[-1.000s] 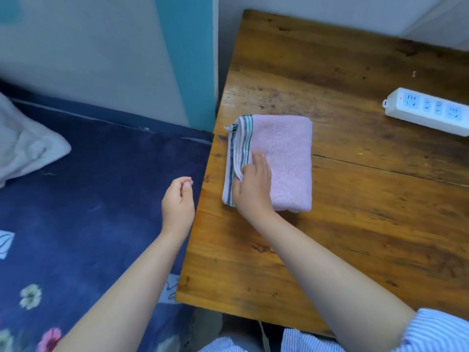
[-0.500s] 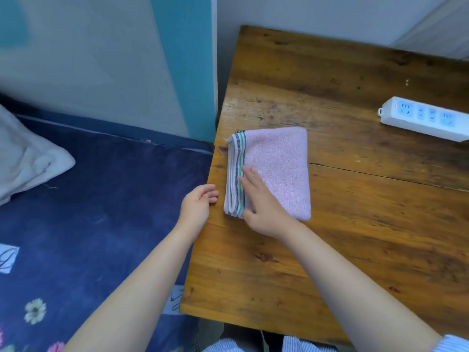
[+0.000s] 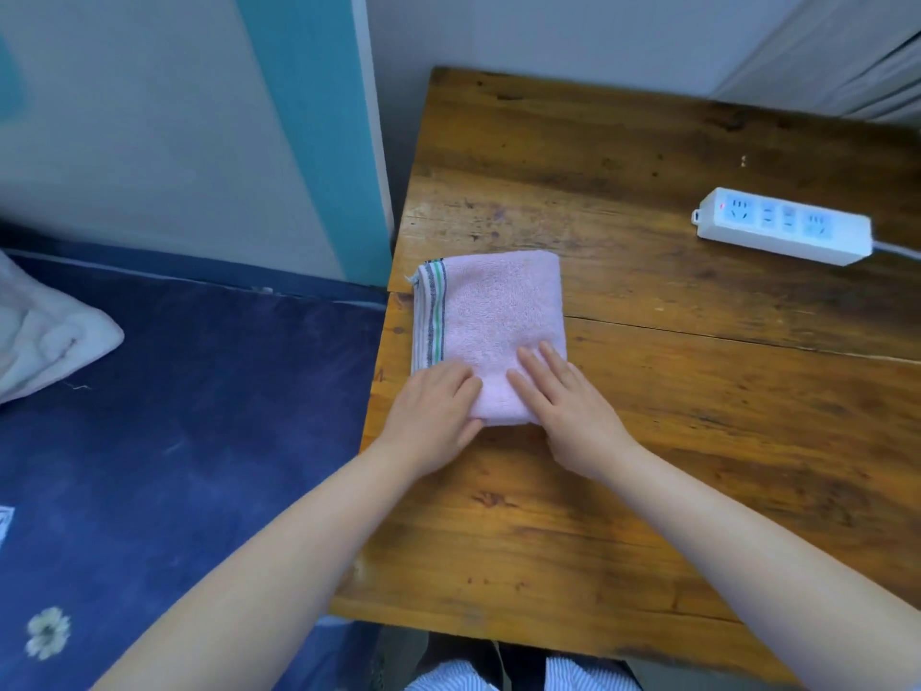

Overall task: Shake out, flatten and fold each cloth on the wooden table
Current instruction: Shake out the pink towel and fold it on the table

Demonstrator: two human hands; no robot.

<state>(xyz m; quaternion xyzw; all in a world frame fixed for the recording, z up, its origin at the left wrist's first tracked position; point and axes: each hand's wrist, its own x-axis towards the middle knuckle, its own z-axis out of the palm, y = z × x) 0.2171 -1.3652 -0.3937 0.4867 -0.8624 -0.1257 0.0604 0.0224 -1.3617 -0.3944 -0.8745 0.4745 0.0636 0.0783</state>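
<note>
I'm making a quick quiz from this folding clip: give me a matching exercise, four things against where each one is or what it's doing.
Things:
1. pink towel
2. power strip
3. left hand
4. right hand

Places or states:
A. far right of the wooden table, cord running off to the right
B. pressing the towel's near right corner, fingers flat
C. folded, striped edge to the left, near the table's left edge
D. on the towel's near left corner

Pairs: 1-C, 2-A, 3-D, 4-B

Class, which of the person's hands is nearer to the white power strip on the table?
Right. The right hand rests on the pink towel's near right corner, nearer the power strip; the left hand is on its near left corner.
</note>
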